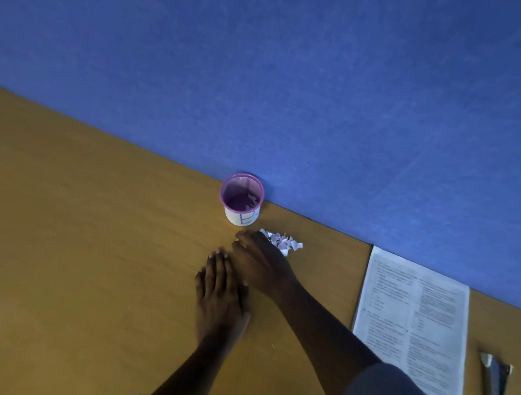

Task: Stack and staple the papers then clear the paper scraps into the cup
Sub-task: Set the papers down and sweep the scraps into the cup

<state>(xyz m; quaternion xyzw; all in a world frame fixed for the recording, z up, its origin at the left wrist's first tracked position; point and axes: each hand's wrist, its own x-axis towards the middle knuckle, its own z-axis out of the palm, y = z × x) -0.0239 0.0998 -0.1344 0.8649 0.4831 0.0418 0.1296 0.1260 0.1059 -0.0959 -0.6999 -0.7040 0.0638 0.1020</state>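
Observation:
A pink mesh cup (241, 198) with a white label stands against the blue partition, with a few scraps inside. Just right of it lies a small pile of white paper scraps (285, 241). My right hand (260, 263) lies on the left part of that pile, fingers curled over the scraps; whether it grips any is hidden. My left hand (221, 295) lies flat on the desk, palm down, fingers together, touching the right hand. The printed paper stack (411, 326) lies at the right, with a grey stapler (494, 384) beside it.
The wooden desk (65, 238) runs along a blue felt partition (270, 66). Dark sleeves cover both forearms near the bottom edge.

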